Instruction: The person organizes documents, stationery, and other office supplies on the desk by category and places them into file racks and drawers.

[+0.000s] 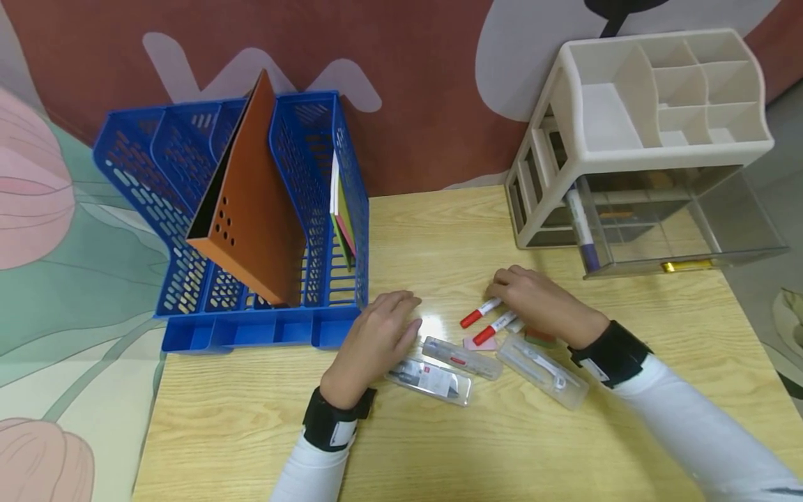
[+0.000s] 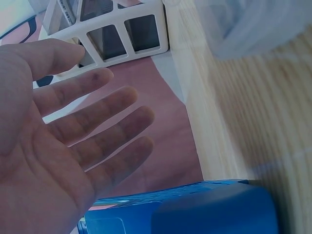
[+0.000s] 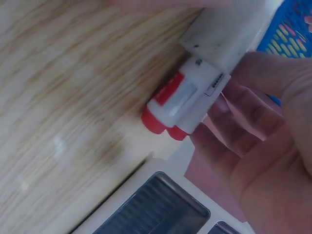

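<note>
Two white markers with red ends point(image 1: 479, 312) lie on the table beside my right hand point(image 1: 541, 300). In the right wrist view, its loosely bent fingers point(image 3: 253, 109) reach along the far side of the markers point(image 3: 187, 92), and a white block with dark specks point(image 3: 222, 36) overlaps them. My left hand point(image 1: 378, 339) hovers palm down with fingers spread, its palm bare in the left wrist view. Close by it lie a clear case with a pen inside point(image 1: 433, 382) and a narrower clear case point(image 1: 463, 358). Another clear case point(image 1: 542, 371) lies below my right hand.
A blue desk rack point(image 1: 251, 328) at the left holds an orange file box point(image 1: 251, 230) and thin notebooks point(image 1: 341, 209). At the right stands a white organizer point(image 1: 674, 157); its clear drawer point(image 1: 721, 259) is pulled out, with a purple-ended marker point(image 1: 583, 230). A pink note point(image 1: 479, 344) lies among the cases.
</note>
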`<action>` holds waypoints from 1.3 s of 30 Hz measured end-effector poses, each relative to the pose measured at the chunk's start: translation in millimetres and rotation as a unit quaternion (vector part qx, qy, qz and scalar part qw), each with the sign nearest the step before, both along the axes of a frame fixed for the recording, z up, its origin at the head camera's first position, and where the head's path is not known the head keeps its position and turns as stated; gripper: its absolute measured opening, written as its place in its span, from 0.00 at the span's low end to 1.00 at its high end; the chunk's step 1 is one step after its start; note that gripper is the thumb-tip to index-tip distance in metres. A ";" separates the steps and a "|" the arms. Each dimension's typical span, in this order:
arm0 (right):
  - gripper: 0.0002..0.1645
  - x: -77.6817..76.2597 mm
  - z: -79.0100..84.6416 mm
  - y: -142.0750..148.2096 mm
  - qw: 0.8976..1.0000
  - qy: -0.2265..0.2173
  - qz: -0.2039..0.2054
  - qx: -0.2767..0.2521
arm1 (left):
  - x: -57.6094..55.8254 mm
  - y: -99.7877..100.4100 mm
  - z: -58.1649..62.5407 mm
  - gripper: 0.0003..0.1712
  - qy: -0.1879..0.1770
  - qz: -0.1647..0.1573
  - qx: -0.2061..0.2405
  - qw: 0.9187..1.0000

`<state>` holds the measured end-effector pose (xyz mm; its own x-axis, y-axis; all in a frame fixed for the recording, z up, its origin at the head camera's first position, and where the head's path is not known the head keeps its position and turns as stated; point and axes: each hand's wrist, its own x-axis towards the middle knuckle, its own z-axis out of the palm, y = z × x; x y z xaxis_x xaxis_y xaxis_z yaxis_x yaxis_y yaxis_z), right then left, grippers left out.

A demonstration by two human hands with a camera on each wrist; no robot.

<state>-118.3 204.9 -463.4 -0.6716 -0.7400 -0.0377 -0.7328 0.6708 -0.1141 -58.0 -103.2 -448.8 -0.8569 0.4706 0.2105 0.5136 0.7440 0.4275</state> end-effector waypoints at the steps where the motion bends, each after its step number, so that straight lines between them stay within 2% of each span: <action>1: 0.24 0.3 0.2 0.1 1.000 -0.001 -0.002 -0.009 | 0.0 0.3 0.1 0.19 0.001 -0.001 0.000 1.000; 7: 0.21 6.2 12.2 -4.9 0.998 0.015 -0.006 -0.059 | 0.2 4.9 3.2 0.20 0.007 -0.010 0.004 1.000; 14: 0.20 15.1 30.0 -18.2 0.989 0.084 0.015 -0.120 | -0.5 18.1 10.6 0.22 0.003 -0.040 0.022 0.999; 21: 0.15 21.9 40.3 -31.2 0.979 0.150 0.027 -0.139 | -2.2 35.0 14.6 0.21 0.012 -0.061 0.060 0.996; 29: 0.18 30.9 50.2 -43.6 0.976 0.159 0.030 -0.145 | 2.4 44.6 18.1 0.18 0.011 -0.043 0.068 0.997; 39: 0.18 37.1 57.8 -50.8 0.974 0.173 0.029 -0.147 | 8.9 48.6 25.0 0.18 0.024 0.007 0.085 0.996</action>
<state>-81.2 154.1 -405.5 -0.5641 -0.7213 0.4019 -0.7966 0.6036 -0.0349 -49.2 -54.6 -423.7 -0.8500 0.4130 0.3270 0.5268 0.6706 0.5223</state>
